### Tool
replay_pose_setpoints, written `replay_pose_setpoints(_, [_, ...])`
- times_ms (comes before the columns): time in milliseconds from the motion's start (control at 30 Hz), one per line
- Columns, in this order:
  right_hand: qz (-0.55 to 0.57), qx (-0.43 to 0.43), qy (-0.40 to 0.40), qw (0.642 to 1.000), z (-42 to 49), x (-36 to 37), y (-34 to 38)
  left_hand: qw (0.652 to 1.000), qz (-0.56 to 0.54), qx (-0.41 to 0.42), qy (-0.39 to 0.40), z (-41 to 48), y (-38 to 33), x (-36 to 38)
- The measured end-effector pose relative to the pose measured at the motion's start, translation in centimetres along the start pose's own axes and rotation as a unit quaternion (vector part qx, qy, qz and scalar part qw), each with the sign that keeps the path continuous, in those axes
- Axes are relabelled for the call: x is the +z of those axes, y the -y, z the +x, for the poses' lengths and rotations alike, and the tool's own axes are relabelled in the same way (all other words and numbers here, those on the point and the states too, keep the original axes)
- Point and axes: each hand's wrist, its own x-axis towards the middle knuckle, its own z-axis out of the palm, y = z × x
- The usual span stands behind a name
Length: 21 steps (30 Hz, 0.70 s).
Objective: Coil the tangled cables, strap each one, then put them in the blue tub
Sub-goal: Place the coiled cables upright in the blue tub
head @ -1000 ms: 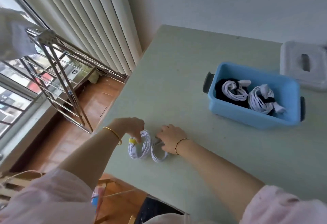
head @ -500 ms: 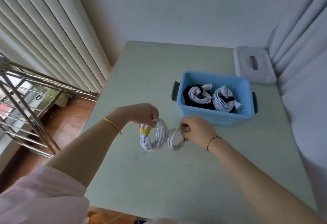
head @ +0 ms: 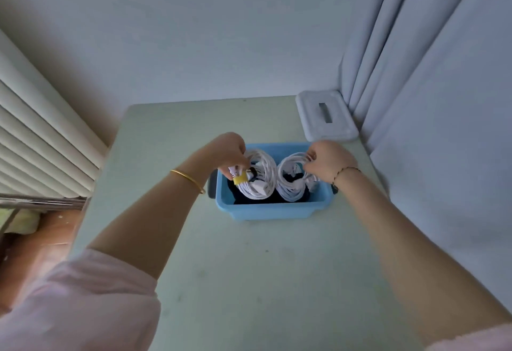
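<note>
Both hands were right over the blue tub, and that was the whole story. The left hand pinched a white coil near its yellow strap, fingers curled round the bundle. The right hand gripped a second white coil by its top loops. A strap on that one could not be made out. The tub sat on the pale green table directly beneath both hands, its long axis running left to right, the same line the two hands made side by side. So the left coil hung over the left half and the right coil over the right half, neither hand nearer than the other. Both coils hung on edge, their lower arcs already dipping below the near rim, with something dark lying in the bottom. Whether the coils touched that dark stuff was impossible to tell from this angle. The drop looked straight down with no sideways travel needed, and a simple release on each side should settle them. The white lid lay beyond the tub, well out of the way.
</note>
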Motion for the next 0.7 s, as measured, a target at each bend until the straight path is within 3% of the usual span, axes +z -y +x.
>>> replay_pose_setpoints(100, [-0.081,0.012,0.072,0.994,1.3,1.2,0.8,0.992,0.123,-0.006,0.027,1.7,-0.1,1.1])
replay_pose_setpoints(167, [-0.079,0.005,0.080,0.994,2.1,1.1,0.6,0.976,0.216,0.014,0.004,2.4,-0.3,1.4])
replay_pose_setpoints(267, [-0.009,0.023,-0.066,0.998,4.1,-0.8,-1.0,0.965,0.258,0.035,-0.028,3.4,-0.9,0.2])
replay_pose_setpoints(333, [0.017,0.044,-0.114,0.992,6.3,-1.7,-2.7,0.974,0.220,0.052,-0.021,4.1,-1.2,-0.7])
replay_pose_setpoints(400, [0.025,0.079,-0.102,0.991,8.9,-1.2,-4.8,0.986,0.148,0.067,-0.042,4.8,-1.3,-1.1])
replay_pose_setpoints(533, [0.004,0.072,0.006,0.997,13.6,1.7,-8.1,0.992,-0.023,0.047,-0.112,6.5,-0.8,-1.0])
replay_pose_setpoints(700, [-0.086,0.000,0.104,0.991,17.3,4.4,-9.0,0.986,-0.116,0.005,-0.117,7.6,0.6,-0.8])
